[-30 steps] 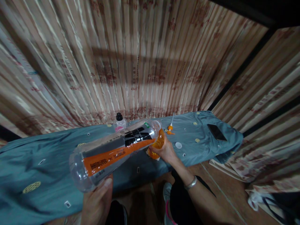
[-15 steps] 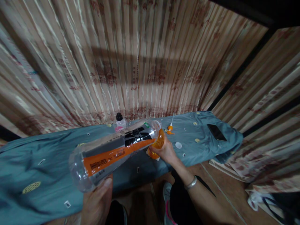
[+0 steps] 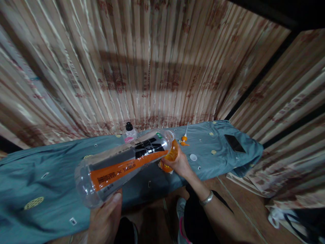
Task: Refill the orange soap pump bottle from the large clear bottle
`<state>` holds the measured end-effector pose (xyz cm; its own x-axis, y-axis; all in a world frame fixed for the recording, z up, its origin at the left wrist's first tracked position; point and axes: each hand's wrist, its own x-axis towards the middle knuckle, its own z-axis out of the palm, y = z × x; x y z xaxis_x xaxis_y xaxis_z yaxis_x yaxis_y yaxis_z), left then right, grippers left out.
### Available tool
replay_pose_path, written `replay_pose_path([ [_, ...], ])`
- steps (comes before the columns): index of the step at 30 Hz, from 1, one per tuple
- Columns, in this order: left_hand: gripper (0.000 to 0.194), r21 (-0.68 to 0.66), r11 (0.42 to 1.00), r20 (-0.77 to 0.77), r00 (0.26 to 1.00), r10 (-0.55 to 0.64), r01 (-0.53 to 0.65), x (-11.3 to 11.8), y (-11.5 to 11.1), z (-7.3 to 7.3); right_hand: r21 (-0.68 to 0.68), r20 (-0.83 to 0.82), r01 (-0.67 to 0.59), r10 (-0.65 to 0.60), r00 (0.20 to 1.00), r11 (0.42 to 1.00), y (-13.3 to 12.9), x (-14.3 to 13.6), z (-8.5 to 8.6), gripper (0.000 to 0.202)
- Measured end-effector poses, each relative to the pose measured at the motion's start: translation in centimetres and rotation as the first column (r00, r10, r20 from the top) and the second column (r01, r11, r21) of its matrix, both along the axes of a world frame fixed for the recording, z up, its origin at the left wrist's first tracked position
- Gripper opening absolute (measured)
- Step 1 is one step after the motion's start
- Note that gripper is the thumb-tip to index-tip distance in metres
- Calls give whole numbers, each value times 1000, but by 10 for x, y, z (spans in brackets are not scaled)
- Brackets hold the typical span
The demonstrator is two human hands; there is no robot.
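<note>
My left hand point(image 3: 108, 215) is closed around the base end of a large clear plastic bottle point(image 3: 124, 162) with an orange and black label. The bottle is tilted, its neck sloping up to the right and meeting the top of an orange bottle point(image 3: 173, 152). My right hand point(image 3: 180, 163) grips that orange bottle, whose lower part shows below the fingers. Any liquid passing between the two mouths is too small to make out. Beyond my right hand lies an orange pump head point(image 3: 184, 139) with a white tube, and to its right a white round cap point(image 3: 193, 157).
A teal patterned cloth point(image 3: 61, 169) covers the long surface. A clear bottle with a black cap point(image 3: 129, 130) stands behind the large bottle. A dark phone point(image 3: 235, 143) lies at the right end. Pleated curtains point(image 3: 152, 78) hang behind and to the right.
</note>
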<state>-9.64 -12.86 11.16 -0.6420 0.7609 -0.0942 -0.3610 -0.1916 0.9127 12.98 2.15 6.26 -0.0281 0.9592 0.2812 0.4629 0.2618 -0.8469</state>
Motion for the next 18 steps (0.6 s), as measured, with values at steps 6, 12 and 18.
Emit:
replay_pose_path([
  [6, 41, 19, 998, 126, 990, 64, -67, 5, 3, 22, 18, 0, -2, 2, 1000, 1000, 1, 0, -2, 88],
  [12, 42, 37, 999, 130, 991, 28, -33, 3, -2, 17, 31, 12, 4, -4, 1000, 1000, 1, 0, -4, 86],
  [18, 41, 36, 999, 127, 992, 24, -29, 3, -2, 14, 0, 28, 20, -20, 999, 1000, 0, 0, -1, 85],
])
